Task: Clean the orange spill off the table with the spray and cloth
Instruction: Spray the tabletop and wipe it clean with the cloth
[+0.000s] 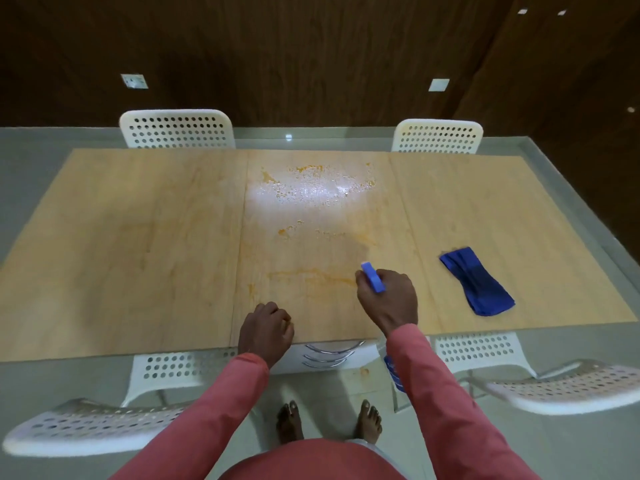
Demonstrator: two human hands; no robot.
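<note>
Head view: two pink sleeves reach from the near edge.
Left hand (266, 332): loose fist, grip curled on nothing, at the near edge of the pale wooden bench (138, 237).
Right hand (388, 299): grip wrapped round the blue-headed spray bottle (373, 277), nozzle aimed away.
Folded blue cloth (476, 281): flat, right of that hand, apart.
Orange smeared spill (311, 233): centre panel, wet glare at its far part.
Open room: bare left panel.
Far edge: two white perforated chairs (176, 129), dark wood wall.

Both arms extended forward, red sleeves. Left hand (265, 332) curled into loose fist, resting at near worktop (138, 237) edge. Right hand (388, 299) raised, fingers (363, 289) wrapped tight round the spray bottle (373, 277) head, wrist bent down.
</note>
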